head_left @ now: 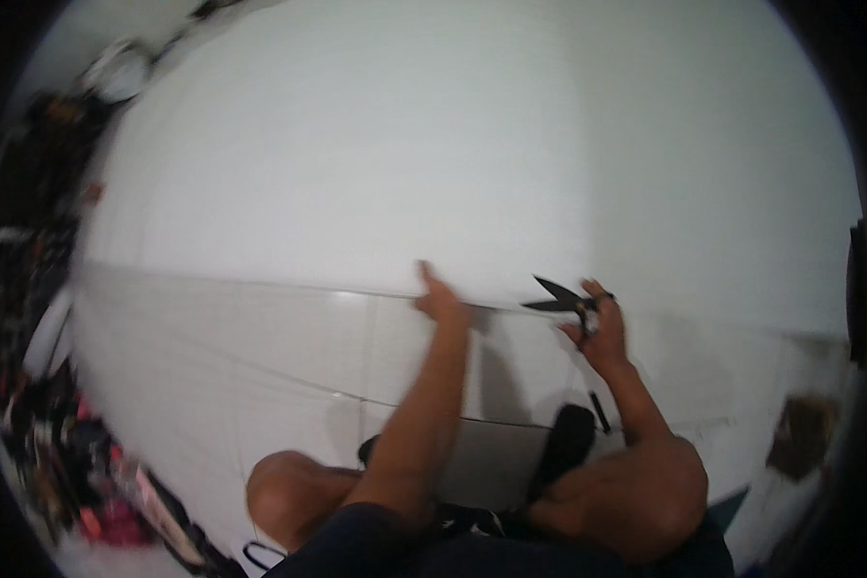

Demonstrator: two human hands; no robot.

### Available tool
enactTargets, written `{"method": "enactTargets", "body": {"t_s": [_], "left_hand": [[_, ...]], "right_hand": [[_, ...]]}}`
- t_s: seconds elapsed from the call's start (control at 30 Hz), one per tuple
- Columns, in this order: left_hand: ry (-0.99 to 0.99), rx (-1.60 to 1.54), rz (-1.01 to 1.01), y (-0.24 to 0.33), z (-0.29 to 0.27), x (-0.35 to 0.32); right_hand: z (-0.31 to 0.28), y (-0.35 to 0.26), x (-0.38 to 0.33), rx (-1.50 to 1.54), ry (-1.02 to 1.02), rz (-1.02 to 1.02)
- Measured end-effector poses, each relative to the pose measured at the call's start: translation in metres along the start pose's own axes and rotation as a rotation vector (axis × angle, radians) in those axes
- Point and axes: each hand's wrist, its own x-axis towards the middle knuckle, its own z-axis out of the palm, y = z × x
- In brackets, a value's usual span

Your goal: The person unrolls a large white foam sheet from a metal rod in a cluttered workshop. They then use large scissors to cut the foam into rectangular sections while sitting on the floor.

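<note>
A broad white sheet [337, 154] lies ahead of me, its near edge running across in front of my knees. My left hand [440, 299] is at that edge, slightly blurred, with two digits stretched apart, one reaching over the sheet. Whether the remaining fingers pass under the edge is hidden. To its right, my right hand [602, 332] grips black-bladed scissors [561, 299] by the handles. Their blades are parted and point left, close to the sheet's edge and a short way from my left hand.
Pale floor tiles [289, 332] with dark joints lie between the sheet and my knees. A slim black stick-like object [599, 411] is beside my dark shoe [566, 438]. Mixed clutter [77, 472] lines the left side. A brown piece [802, 435] lies at right.
</note>
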Motion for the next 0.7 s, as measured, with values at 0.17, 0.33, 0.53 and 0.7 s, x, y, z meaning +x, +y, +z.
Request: {"method": "enactTargets", "body": {"t_s": [0.17, 0.33, 0.53, 0.7], "left_hand": [[-0.046, -0.187, -0.004, 0.003, -0.005, -0.004], [-0.039, -0.155, 0.018, 0.0, -0.005, -0.004], [-0.062, -0.049, 0.07, -0.005, -0.009, -0.002], [-0.08, -0.08, 0.103, -0.009, -0.013, 0.008]], "right_hand": [[0.022, 0.008, -0.003, -0.169, -0.034, -0.154], [0.032, 0.016, -0.012, -0.115, -0.04, 0.006], [-0.005, 0.012, -0.018, -0.012, 0.047, 0.037], [-0.019, 0.054, -0.03, -0.189, 0.073, 0.086]]}}
